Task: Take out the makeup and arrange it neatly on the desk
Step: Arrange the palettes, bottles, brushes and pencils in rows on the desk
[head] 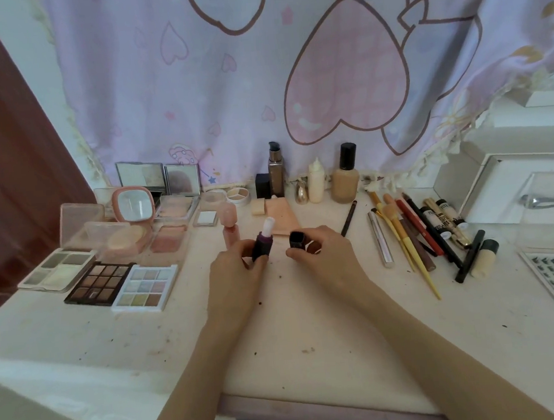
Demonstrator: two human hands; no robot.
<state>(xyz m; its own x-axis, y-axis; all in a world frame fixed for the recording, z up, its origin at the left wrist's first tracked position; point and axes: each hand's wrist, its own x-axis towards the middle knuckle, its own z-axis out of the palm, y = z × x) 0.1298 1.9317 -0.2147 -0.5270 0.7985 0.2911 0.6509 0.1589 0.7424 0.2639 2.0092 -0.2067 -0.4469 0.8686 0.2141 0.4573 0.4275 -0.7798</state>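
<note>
Hands meet mid-frame above the surface (311, 323): left hand (237, 269) grips an uncapped lipstick (263, 242), right hand (318, 251) pinches its cap (297, 240). Palettes (122, 283) crowd the left edge, brushes (410, 239) the right.

Pink heart-print cloth (291, 76) beside brown door (3, 158).

- Near half of the desk (312, 333) lies bare.
- Left: palettes (122, 281) block.
- Right: brushes and pencils (413, 232) crowd.
- Far: bottles (344, 174) line the curtain (225, 81).
</note>
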